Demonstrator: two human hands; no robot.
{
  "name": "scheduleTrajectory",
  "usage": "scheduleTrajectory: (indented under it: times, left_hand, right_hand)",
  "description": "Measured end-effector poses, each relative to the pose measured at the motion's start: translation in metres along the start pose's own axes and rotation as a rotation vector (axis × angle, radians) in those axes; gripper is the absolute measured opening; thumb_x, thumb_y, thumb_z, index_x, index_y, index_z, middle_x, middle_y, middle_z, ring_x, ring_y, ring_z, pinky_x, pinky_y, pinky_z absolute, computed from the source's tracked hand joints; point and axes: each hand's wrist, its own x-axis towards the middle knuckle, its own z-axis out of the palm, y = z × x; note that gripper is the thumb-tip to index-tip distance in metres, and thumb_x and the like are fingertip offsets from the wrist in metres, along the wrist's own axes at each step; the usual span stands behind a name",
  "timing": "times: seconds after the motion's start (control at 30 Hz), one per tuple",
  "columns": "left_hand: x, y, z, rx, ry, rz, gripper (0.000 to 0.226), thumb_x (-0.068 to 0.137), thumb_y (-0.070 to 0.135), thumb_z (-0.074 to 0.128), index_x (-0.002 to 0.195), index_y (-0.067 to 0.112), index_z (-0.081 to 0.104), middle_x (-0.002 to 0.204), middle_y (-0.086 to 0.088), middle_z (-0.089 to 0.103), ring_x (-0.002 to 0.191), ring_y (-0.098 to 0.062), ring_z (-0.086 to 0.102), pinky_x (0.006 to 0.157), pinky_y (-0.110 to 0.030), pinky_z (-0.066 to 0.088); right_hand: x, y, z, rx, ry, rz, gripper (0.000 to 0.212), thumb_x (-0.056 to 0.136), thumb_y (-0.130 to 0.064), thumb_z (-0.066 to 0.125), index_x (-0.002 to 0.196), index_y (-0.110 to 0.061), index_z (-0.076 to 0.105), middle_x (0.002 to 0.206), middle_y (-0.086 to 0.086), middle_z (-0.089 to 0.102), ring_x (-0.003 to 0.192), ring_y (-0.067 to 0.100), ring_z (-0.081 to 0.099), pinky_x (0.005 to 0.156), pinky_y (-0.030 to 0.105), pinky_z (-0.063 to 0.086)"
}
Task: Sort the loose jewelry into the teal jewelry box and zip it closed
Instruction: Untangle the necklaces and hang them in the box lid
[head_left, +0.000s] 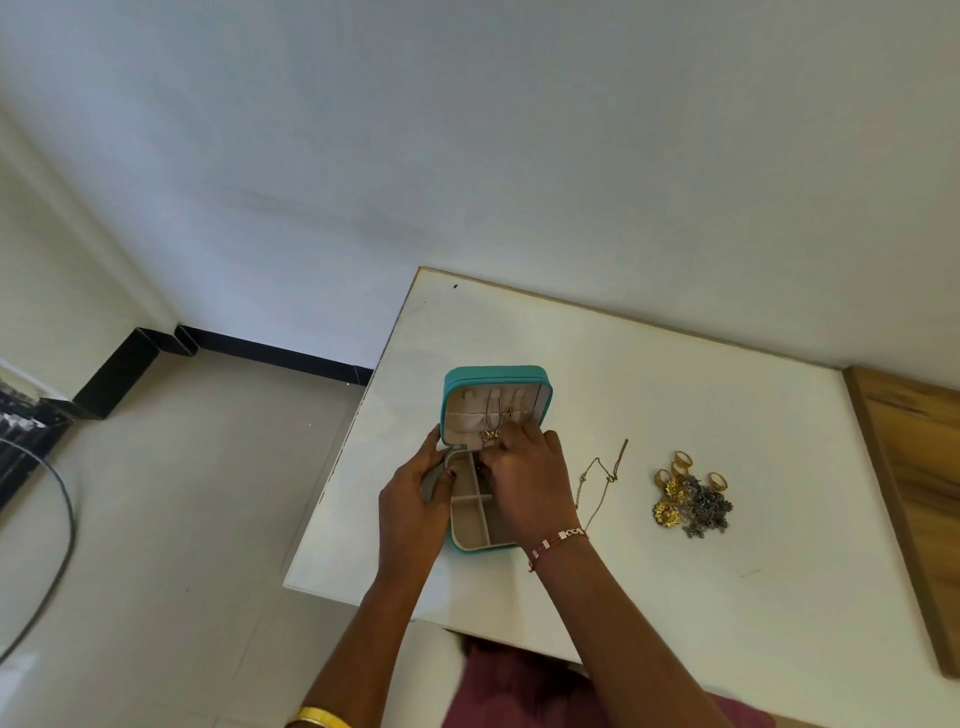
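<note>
Teal jewelry box (493, 375) open on white table (649, 374), near left edge; lid upright at far side, tray w/ beige dividers lying flat toward viewer. Gold necklaces (491, 432) hung inside lid, pendants low against lid pocket.

Left hand (415, 493) curled round left rim of tray, thumb on inner edge, gripping box. Gold bangle (318, 717) on left wrist at bottom edge.

Right hand (524, 478) over tray, fingers bunched at hinge area just below hanging pendants, touching or pinching something small there; can't tell exactly what, fingertips hidden. Red thread and chain bracelet (558, 540) on right wrist.

Loose thin chain (602, 478) on table just right of right hand, apart from box. Farther right, pile of jewelry (691, 499): gold rings at top, gold flower-shaped pcs at left, dark silver pcs at right, all touching in one heap, well apart from box.

Wooden board (914, 493) along right side of table. Tiled floor and black skirting at left.
</note>
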Motion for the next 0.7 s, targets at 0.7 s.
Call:
scheduleTrajectory:
  times: [0.7]
  left_hand:
    - [0.0,-0.004,-0.001,-0.024,-0.002,0.005,0.045,0.09,0.015,0.052,0.134,0.016,0.043,0.113,-0.005,0.064,0.092,-0.008,0.054,0.079,-0.004,0.034]
  right_hand:
    - [0.007,0.01,0.0,0.201,0.311,0.128,0.014,0.065,-0.012,0.079,0.072,-0.011,0.067,0.072,0.006,0.065,0.065,0.025,0.059,0.06,0.027,0.045]
